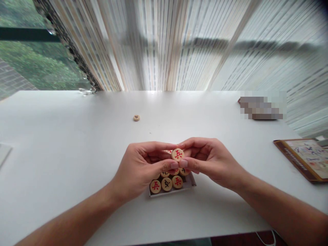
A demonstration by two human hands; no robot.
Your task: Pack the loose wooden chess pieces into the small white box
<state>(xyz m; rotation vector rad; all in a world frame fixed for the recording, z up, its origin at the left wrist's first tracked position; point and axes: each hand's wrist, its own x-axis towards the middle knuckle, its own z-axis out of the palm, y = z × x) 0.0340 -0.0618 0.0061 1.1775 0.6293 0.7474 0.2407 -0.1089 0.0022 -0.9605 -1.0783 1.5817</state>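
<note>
Between the fingertips of both hands is a round wooden Chinese chess piece [177, 155] with a red character facing me. My left hand [143, 167] pinches it from the left, thumb in front and fingers behind. From the right, my right hand [207, 160] grips the same piece, its thumb near the lower edge. Part of another piece with red marking shows just behind it, mostly hidden by the fingers. Below the hands lies a shallow box [190, 181] with several chess pieces [166, 184] in rows, red and black. My hands cover its far part.
A single chess piece [136, 118] with a black character lies farther back on the white table [64, 143]. At the right is a brown-edged printed box or lid [304, 159]. A blurred-out object [261, 108] sits at the back right. A curtain [164, 44] hangs behind the table.
</note>
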